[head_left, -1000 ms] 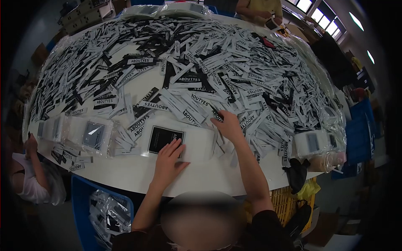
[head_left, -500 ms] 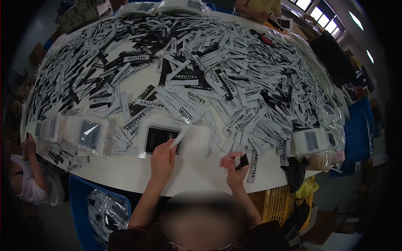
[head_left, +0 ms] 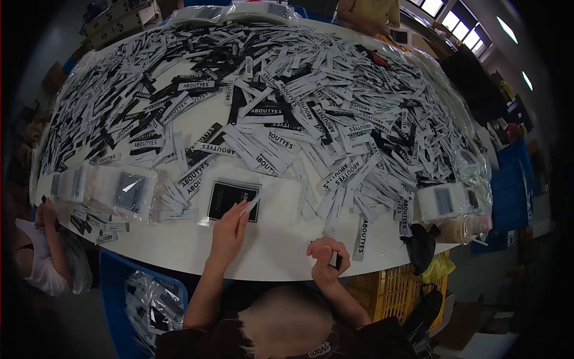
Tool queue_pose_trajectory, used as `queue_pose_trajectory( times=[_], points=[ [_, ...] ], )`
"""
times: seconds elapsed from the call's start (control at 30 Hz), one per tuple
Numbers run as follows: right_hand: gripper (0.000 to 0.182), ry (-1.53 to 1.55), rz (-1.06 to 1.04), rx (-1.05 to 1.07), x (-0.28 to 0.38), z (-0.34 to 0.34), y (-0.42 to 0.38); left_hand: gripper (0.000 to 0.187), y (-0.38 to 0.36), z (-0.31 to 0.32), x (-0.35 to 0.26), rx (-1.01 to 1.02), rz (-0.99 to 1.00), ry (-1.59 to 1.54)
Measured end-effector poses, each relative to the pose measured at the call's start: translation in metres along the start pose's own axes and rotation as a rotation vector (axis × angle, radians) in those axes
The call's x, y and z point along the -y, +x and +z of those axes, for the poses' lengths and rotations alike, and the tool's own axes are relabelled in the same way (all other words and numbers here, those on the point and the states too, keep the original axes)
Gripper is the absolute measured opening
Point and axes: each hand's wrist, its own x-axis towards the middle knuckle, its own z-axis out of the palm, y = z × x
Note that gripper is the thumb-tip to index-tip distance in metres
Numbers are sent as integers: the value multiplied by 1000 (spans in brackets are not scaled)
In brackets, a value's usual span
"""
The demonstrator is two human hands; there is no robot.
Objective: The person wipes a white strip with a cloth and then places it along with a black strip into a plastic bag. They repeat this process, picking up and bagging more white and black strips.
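My left hand pinches the end of a narrow white strip packet. It rests over a clear plastic bag that holds a black square with white lettering. Near the table's front edge, my right hand is curled around a small black-and-white strip packet, only partly visible between the fingers. Just right of that hand lies a single white packet lettered ABOUTYES. Beyond both hands spreads a broad heap of black and white strip packets.
Filled clear bags sit at left and more at right. A drink cup stands by a black cloth item. Below are a blue bin and a yellow crate. Other people are at the left and far side.
My right hand has drawn left and slightly down, its fingers closing further around the packet. My left hand has shifted slightly left, still at the white strip packet over the bag.
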Motion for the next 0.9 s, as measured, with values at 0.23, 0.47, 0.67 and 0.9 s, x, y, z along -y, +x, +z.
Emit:
queue_pose_trajectory(
  times=[0.23, 0.47, 0.67, 0.9],
  points=[
    [11, -192, 83, 74, 0, 2, -14, 21, -2, -5, 1, -90, -189, -86],
    [14, -207, 147, 107, -11, 11, -27, 20, -23, -14, -31, -405, 91, -163],
    [21, -138, 508, 161, -14, -1, -36, 32, -42, 0, -43, -130, 205, -120],
    [30, -240, 611, 330, 26, 10, 23, 44, -51, -1, -41, 158, 346, 11]
  ],
)
